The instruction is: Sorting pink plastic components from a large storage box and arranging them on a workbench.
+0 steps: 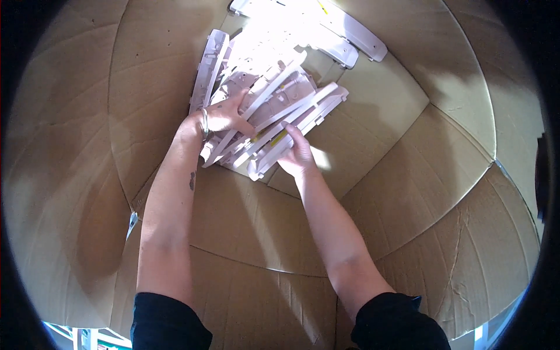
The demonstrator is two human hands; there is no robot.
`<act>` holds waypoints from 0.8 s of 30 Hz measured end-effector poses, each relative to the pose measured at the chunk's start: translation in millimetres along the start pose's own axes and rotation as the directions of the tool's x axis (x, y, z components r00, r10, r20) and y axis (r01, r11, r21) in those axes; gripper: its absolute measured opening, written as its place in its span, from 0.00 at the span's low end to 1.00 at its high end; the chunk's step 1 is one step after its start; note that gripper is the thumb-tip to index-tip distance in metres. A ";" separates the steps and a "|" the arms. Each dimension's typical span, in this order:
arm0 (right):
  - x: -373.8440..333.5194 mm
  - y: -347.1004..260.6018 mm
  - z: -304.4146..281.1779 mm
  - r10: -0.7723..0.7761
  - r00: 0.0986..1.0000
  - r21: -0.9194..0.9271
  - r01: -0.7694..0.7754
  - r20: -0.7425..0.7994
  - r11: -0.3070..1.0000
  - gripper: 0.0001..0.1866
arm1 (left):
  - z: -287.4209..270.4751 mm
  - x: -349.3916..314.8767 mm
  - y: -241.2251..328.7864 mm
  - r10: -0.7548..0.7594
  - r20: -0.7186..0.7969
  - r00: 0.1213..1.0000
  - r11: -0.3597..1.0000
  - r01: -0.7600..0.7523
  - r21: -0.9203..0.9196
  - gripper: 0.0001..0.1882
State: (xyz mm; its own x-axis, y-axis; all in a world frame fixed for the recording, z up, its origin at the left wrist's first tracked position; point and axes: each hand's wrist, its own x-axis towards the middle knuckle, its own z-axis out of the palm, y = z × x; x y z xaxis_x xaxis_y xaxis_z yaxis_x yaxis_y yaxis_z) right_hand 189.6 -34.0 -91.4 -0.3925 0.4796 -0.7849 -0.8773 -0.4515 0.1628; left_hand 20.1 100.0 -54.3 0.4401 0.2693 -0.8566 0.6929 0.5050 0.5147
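Long white plastic panels (303,125) with ribs and clips along their edges lie in a slanted bundle deep inside a large cardboard box. My right hand (298,153) grips the near panel of the bundle, its thumb over the edge and its other fingers hidden below. On the bundle's left side, my left hand (224,118) has thumb and forefinger parted around the edge of another white panel (271,87); its remaining fingers are partly hidden. A bracelet circles my left wrist. Yellow marks show between the panels near my right thumb.
Tall cardboard walls (408,175) surround both arms. One narrow white panel (210,67) leans at the left wall. More white panels (356,38) lie at the far end, partly washed out by bright light. Box flooring (373,116) shows to the right.
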 end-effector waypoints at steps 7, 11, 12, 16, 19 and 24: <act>-19.8 -23.3 20.4 -0.057 0.998 -0.383 0.038 -0.039 0.923 0.32 | 28.1 -40.1 0.8 0.164 -0.205 0.965 0.958 -0.205 -0.199 0.49; -34.5 -7.1 69.0 -0.054 0.998 -0.490 0.038 -0.018 0.871 0.32 | 7.9 -83.1 18.9 0.182 -0.154 0.971 0.873 -0.232 -0.429 0.46; -28.1 -0.4 79.6 -0.037 0.998 -0.477 0.058 0.053 0.877 0.31 | -3.2 -90.2 18.2 0.268 -0.208 0.941 0.810 -0.337 -0.480 0.44; 17.7 10.7 105.3 0.073 0.968 -0.450 0.045 0.241 0.892 0.28 | -39.2 -93.2 -2.9 0.226 -0.349 0.910 0.779 -0.384 -0.496 0.48; 41.3 24.8 104.3 0.135 0.964 -0.487 -0.006 0.229 0.873 0.28 | -40.6 -87.6 -39.9 0.178 -0.379 0.908 0.877 -0.321 -0.357 0.40; 56.5 32.8 90.6 0.096 0.956 -0.434 0.035 0.277 0.900 0.33 | -47.3 -72.9 -50.8 0.017 -0.292 0.956 0.831 -0.176 -0.527 0.28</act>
State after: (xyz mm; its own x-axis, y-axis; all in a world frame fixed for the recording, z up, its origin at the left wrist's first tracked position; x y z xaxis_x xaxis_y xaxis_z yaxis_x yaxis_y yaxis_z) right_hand 113.5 46.4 -76.2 -0.5355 0.6235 -0.5696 -0.6838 -0.7159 -0.1407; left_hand -74.2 93.6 -19.7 0.2658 0.5061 -0.8205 0.1970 0.8046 0.5601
